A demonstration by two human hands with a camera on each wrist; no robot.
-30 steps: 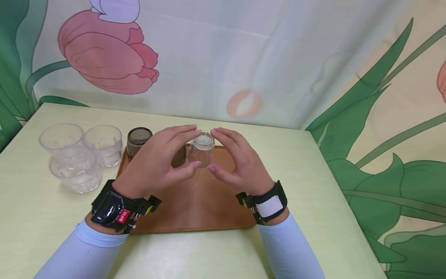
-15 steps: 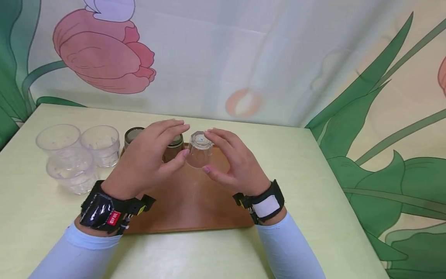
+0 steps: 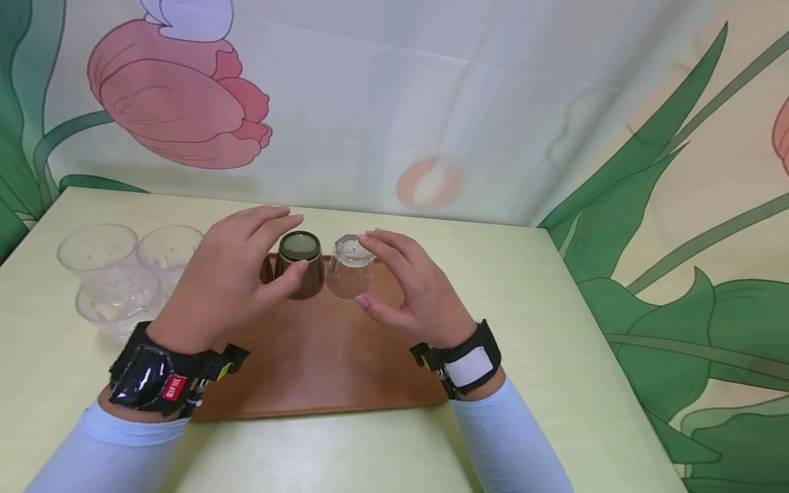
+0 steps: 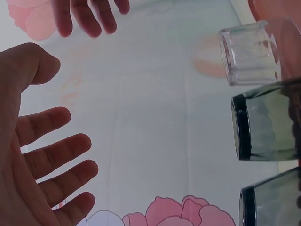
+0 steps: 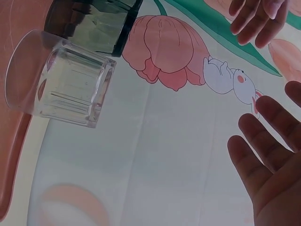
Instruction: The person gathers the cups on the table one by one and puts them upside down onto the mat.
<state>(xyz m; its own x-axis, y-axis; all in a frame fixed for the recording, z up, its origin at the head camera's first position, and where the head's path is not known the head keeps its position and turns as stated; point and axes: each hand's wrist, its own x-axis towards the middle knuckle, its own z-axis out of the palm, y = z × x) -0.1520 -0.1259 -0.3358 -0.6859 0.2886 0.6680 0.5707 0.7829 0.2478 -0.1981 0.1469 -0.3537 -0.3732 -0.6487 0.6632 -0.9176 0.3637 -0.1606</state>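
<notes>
My left hand [image 3: 224, 277] is raised over the left part of a brown tray [image 3: 335, 363], fingers spread and holding nothing. Its thumb overlaps an upside-down smoky dark glass [image 3: 308, 282] in the head view. Another dark glass [image 4: 273, 202], mostly behind that hand in the head view, shows in the left wrist view. Beside them a clear glass [image 3: 348, 279] stands upside down on the tray. My right hand [image 3: 416, 287], thumb and fingers parted, is just right of this clear glass; the right wrist view shows its fingers [image 5: 263, 155] apart from the glass.
Several clear plastic tumblers [image 3: 97, 248] stand mouth up on the pale table [image 3: 524, 308] left of the tray, partly behind my left hand. A printed cloth [image 3: 345, 116] with flowers hangs behind the table and along its right side.
My left hand has moved left, away from the clear glass, uncovering one dark glass and covering the other. My right hand has shifted only slightly left. The clear glass stays standing upside down.
</notes>
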